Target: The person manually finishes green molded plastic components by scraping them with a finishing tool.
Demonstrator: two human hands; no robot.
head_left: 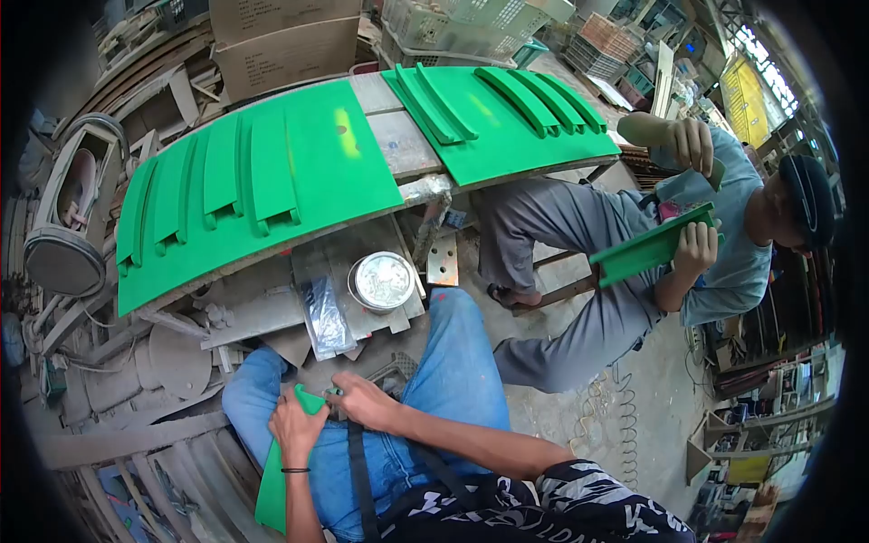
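Observation:
A long green-painted strip (272, 496) lies across my left thigh, its upper end sticking out past my fingers. My left hand (297, 427) is wrapped around it near that end; my forearm hides part of its length. Beside the strip's tip is my right hand (362, 401), its fingers bent together. What those fingers hold, if anything, is too small to make out. In front of my knees stands a bench with two green panels (326, 176) (543, 158), on which several similar green grooved strips (272, 176) rest.
A co-worker (724, 226) sits at the right, holding another green strip (656, 246). A paint-smeared white bucket (382, 282) and a plastic-wrapped packet (326, 317) stand under the bench. Cardboard boxes (285, 54) and crates (462, 32) are behind. A coiled hose (626, 421) lies on the floor.

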